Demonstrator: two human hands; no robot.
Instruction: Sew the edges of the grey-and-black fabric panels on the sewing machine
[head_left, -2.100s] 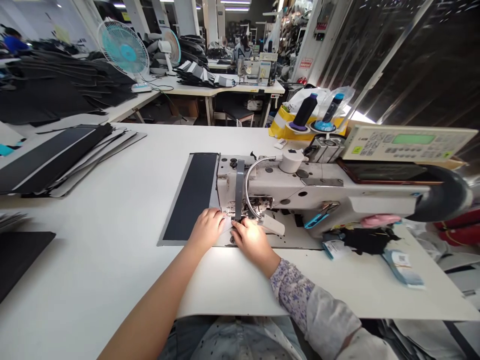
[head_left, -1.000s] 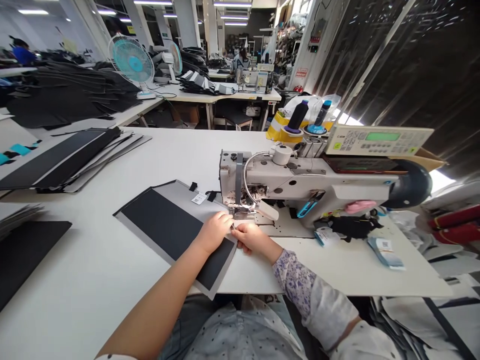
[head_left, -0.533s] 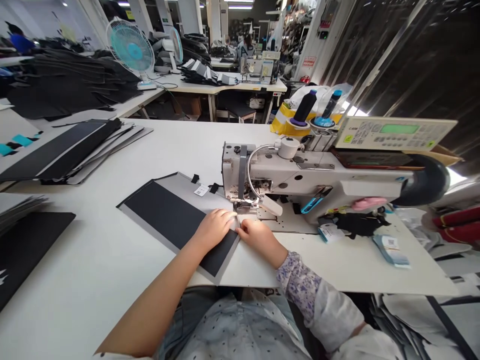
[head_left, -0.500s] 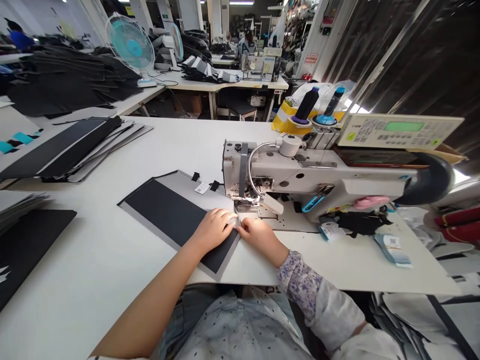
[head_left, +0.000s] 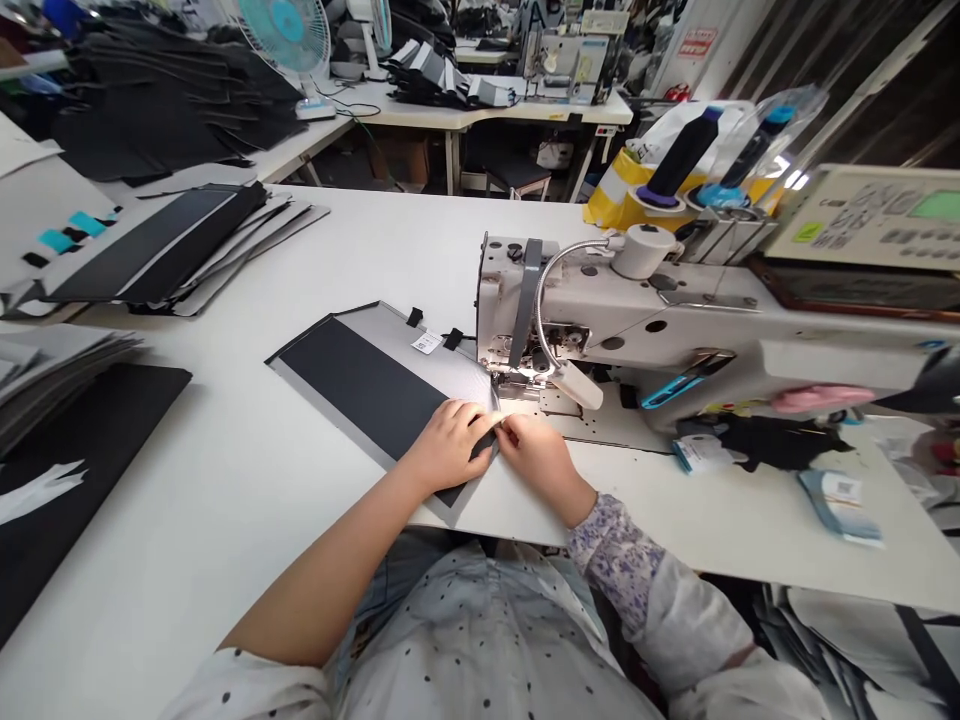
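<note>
A long dark panel with a grey border (head_left: 360, 385) lies slanted on the white table (head_left: 225, 480), one end reaching the needle area of the white sewing machine (head_left: 645, 325). My left hand (head_left: 448, 442) rests on the panel's near end, fingers curled and pressing it flat. My right hand (head_left: 538, 458) sits just right of it, fingertips pinching the panel's edge in front of the presser foot. A small white label (head_left: 427, 343) and two black tabs lie on the panel's far edge.
Stacks of dark panels (head_left: 150, 250) lie at the left. Thread cones (head_left: 679, 160) and a control panel (head_left: 877, 215) stand behind the machine. Tags and black scraps (head_left: 757, 450) lie to its right. A fan (head_left: 289, 35) and other tables stand farther back.
The panel, earlier lying straight beside the machine, has been turned to slant leftward. My hands stay at its end by the needle. The camera has dipped closer.
</note>
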